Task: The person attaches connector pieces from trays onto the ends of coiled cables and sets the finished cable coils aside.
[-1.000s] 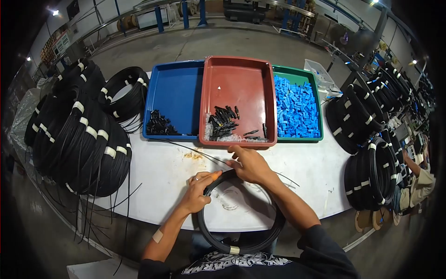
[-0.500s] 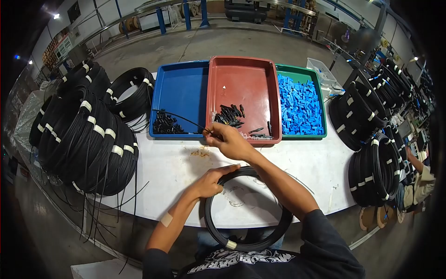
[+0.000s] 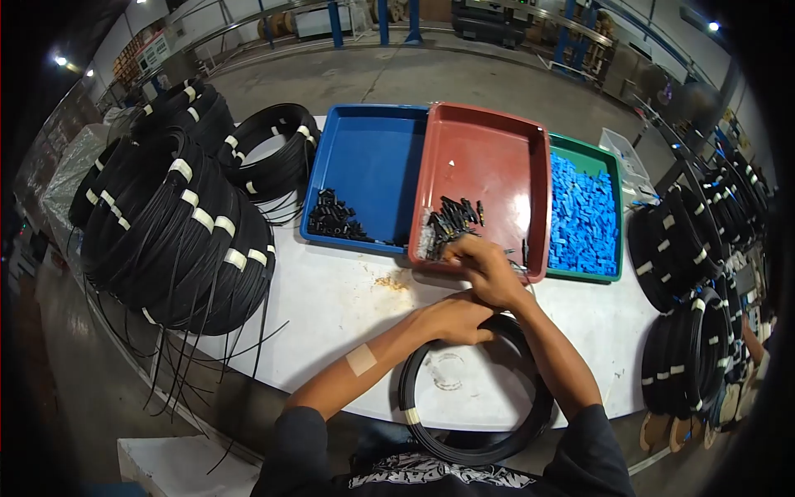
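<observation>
The black coil [image 3: 408, 385] lies lower centre, by the left hand [image 3: 460, 320]; the right hand [image 3: 489, 272], nearer, curls its fingers just below jumbled connectors [image 3: 454, 217] mid-frame in the red tray [image 3: 489, 166]; what either pinches, I cannot tell.

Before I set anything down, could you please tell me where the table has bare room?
The table is bare between the left coils and left forearm, apart from brown specks near the blue tray, and between the right forearm and right coils, below the green tray. It is crowded around the right hand, near coil and red tray.
</observation>
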Demonstrator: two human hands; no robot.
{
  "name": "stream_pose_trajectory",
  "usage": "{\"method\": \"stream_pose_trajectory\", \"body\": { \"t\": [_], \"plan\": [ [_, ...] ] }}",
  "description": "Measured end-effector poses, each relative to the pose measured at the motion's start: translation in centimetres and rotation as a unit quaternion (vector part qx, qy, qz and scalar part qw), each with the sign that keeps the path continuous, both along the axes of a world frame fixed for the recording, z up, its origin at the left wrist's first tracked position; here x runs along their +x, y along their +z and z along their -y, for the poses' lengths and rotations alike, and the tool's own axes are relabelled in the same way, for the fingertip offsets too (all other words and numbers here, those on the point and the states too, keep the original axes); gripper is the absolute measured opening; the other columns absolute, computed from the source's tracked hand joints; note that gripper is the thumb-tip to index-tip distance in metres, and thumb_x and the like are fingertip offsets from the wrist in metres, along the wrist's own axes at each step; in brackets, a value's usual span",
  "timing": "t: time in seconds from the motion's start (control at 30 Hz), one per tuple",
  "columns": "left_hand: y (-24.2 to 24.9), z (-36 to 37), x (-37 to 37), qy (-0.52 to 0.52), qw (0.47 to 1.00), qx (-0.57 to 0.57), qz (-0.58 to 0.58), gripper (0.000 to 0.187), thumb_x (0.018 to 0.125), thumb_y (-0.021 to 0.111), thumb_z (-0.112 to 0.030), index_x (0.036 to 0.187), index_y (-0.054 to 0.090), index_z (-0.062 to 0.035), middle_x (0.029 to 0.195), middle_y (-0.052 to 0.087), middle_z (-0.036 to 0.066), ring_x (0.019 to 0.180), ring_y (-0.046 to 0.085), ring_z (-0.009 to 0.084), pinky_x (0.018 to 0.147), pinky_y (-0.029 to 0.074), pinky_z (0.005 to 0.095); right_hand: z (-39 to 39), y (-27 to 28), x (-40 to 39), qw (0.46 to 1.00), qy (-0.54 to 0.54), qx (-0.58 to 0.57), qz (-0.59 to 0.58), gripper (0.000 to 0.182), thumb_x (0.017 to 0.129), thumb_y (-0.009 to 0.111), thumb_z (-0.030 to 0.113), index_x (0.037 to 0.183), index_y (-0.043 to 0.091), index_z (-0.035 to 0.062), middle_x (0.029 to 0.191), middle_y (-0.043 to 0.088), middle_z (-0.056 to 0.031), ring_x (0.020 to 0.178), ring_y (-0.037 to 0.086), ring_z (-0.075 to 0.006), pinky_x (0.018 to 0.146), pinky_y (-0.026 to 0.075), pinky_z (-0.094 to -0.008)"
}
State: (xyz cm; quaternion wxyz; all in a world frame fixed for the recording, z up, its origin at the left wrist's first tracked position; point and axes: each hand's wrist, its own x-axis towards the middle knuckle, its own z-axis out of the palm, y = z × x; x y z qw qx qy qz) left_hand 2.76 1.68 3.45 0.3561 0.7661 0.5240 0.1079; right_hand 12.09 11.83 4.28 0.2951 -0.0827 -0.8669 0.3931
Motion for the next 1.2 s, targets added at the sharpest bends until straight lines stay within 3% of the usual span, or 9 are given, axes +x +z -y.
{"method": "stream_pose_trajectory", "body": {
  "t": [0.23, 0.4, 0.57, 0.73, 0.8, 0.9, 0.97, 1.07, 1.2],
  "plan": [
    [0.3, 5.7, -10.2, 0.027, 0.987, 0.151, 0.048, 0.039, 0.093, 0.069, -0.029, 0.122, 0.067, -0.0033, 0.111, 0.071, 0.021, 0.1, 0.067, 0.0392, 0.094, 0.052, 0.046, 0.8, -1.8, 0.4, 0.998, -0.024, 0.058, 0.0, 0.017, 0.084, 0.063, -0.008, 0.098, 0.063, 0.0022, 0.089, 0.064, -0.0133, 0.078, 0.065, -0.0339, 0.067, 0.051, -0.04],
    [1.7, 9.0, -19.0, 0.269, 0.939, 0.185, -0.108, 0.024, 0.092, 0.069, -0.019, 0.11, 0.074, -0.0051, 0.101, 0.075, 0.018, 0.092, 0.071, 0.0342, 0.083, 0.056, 0.0428, 2.0, -2.3, 0.2, 0.985, -0.041, 0.154, 0.069, 0.02, 0.084, 0.065, -0.001, 0.101, 0.065, 0.0087, 0.086, 0.062, -0.0082, 0.073, 0.066, -0.0305, 0.057, 0.05, -0.0417],
    [0.9, 8.6, -22.7, 0.38, 0.888, 0.226, -0.129, 0.018, 0.089, 0.071, -0.013, 0.102, 0.076, -0.0011, 0.093, 0.076, 0.017, 0.085, 0.073, 0.0315, 0.078, 0.056, 0.0392, 2.2, -3.8, -0.2, 0.974, -0.031, 0.194, 0.113, 0.034, 0.076, 0.068, 0.004, 0.108, 0.063, 0.0117, 0.088, 0.064, -0.0059, 0.073, 0.066, -0.0284, 0.056, 0.048, -0.0421],
    [0.3, 6.3, -23.5, 0.387, 0.873, 0.266, -0.133, 0.015, 0.088, 0.072, -0.011, 0.099, 0.077, -0.0016, 0.093, 0.076, 0.016, 0.083, 0.072, 0.0309, 0.076, 0.056, 0.0377, 2.5, -4.7, -0.1, 0.962, -0.036, 0.216, 0.163, 0.037, 0.074, 0.068, 0.007, 0.111, 0.063, 0.0126, 0.089, 0.067, -0.0053, 0.073, 0.068, -0.0279, 0.056, 0.049, -0.0417],
    [1.1, 5.9, -22.1, 0.37, 0.905, 0.189, -0.088, 0.02, 0.085, 0.077, -0.017, 0.099, 0.077, -0.0029, 0.093, 0.076, 0.013, 0.083, 0.073, 0.0293, 0.075, 0.056, 0.0385, 2.6, -5.0, 0.0, 0.963, -0.043, 0.219, 0.153, 0.037, 0.074, 0.069, 0.007, 0.11, 0.062, 0.0117, 0.09, 0.067, -0.0053, 0.07, 0.068, -0.0279, 0.055, 0.05, -0.0416],
    [1.4, 8.7, -13.0, 0.302, 0.948, 0.078, -0.071, 0.061, 0.078, 0.083, -0.047, 0.118, 0.069, -0.0027, 0.096, 0.073, 0.01, 0.096, 0.07, 0.0296, 0.088, 0.054, 0.0403, 2.6, -4.9, 0.0, 0.962, -0.074, 0.222, 0.143, 0.039, 0.073, 0.07, 0.008, 0.111, 0.061, 0.0112, 0.09, 0.068, -0.0062, 0.068, 0.068, -0.0275, 0.055, 0.052, -0.0411],
    [-1.2, 11.4, -6.9, 0.248, 0.964, 0.093, 0.003, 0.089, 0.08, 0.078, -0.056, 0.146, 0.045, -0.0058, 0.13, 0.058, 0.026, 0.124, 0.054, 0.0433, 0.106, 0.043, 0.0514, 2.8, -4.3, -0.2, 0.963, -0.079, 0.216, 0.143, 0.033, 0.077, 0.067, 0.004, 0.108, 0.061, 0.0088, 0.086, 0.067, -0.007, 0.066, 0.067, -0.0284, 0.054, 0.05, -0.0415],
    [-3.1, 13.5, -0.9, 0.181, 0.971, 0.135, 0.074, 0.089, 0.085, 0.077, -0.041, 0.157, 0.031, -0.0161, 0.154, 0.026, 0.034, 0.145, 0.025, 0.0531, 0.118, 0.028, 0.059, 2.8, -4.4, -0.3, 0.958, -0.081, 0.221, 0.161, 0.033, 0.078, 0.068, 0.004, 0.11, 0.059, 0.0076, 0.086, 0.066, -0.0079, 0.065, 0.067, -0.0285, 0.054, 0.051, -0.0409],
    [-5.2, 12.1, -1.0, 0.169, 0.971, 0.124, 0.115, 0.087, 0.087, 0.075, -0.022, 0.158, 0.026, -0.0195, 0.154, 0.027, 0.034, 0.147, 0.021, 0.0518, 0.121, 0.022, 0.0585, 2.8, -4.0, 0.0, 0.919, -0.062, 0.282, 0.268, 0.039, 0.079, 0.07, 0.011, 0.115, 0.056, 0.0067, 0.09, 0.068, -0.0101, 0.067, 0.069, -0.0301, 0.058, 0.055, -0.0408]
  ]
}}
